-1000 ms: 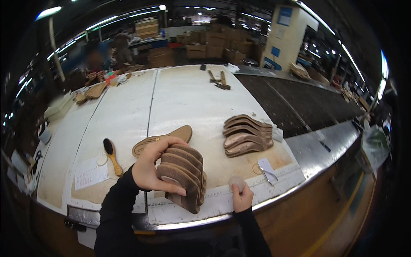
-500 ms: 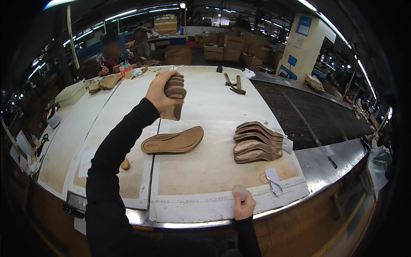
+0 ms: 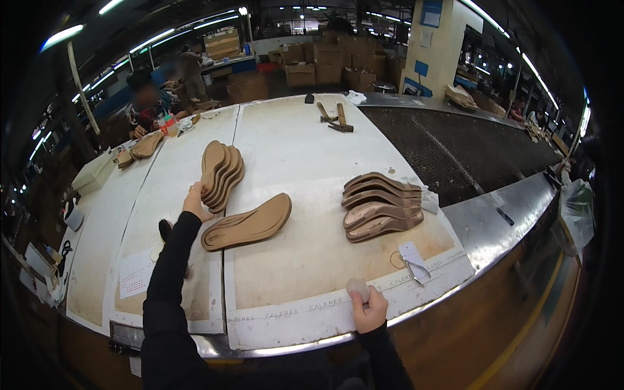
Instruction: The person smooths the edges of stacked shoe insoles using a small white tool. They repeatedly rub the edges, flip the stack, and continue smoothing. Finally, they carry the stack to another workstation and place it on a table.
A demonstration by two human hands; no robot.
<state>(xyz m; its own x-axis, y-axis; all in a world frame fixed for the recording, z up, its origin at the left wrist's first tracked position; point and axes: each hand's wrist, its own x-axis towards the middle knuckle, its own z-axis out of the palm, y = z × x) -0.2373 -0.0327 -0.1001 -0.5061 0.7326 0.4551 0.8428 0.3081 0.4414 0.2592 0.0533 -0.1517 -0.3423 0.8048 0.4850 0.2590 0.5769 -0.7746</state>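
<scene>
1. Tan, leather-like insoles make up the fanned stack (image 3: 221, 174) that the left hand (image 3: 194, 203) holds at its near end, out on the left half of the worktop (image 3: 305, 162), well back from the near edge.
2. The left grip is closed on the heel ends of that stack, fingers curled round the lower edge; the far ends of the insoles splay out like cards, resting on or just above the surface, I cannot tell which.
3. Judging by their thin, flat shape, the insoles are light and somewhat flexible. Loose layers like these probably slide over each other, so a pinch across the whole thickness near one end, as here, looks like the surest hold.
4. One single insole (image 3: 247, 223) lies flat just nearer than the stack, angled across a seam in the worktop covering.
5. The right hand (image 3: 368, 307) rests at the near edge of the worktop, its grip wrapped round a small pale rounded object (image 3: 357, 288); what that is I cannot tell.
6. Another pile of curved soles (image 3: 382, 207) sits toward the right edge, well apart from both hands. These look stiffer and moulded.
7. A small metal tool (image 3: 413, 266) lies near the right hand, on a paper slip.
8. A dark brush (image 3: 166, 229) shows beside the left sleeve.
</scene>
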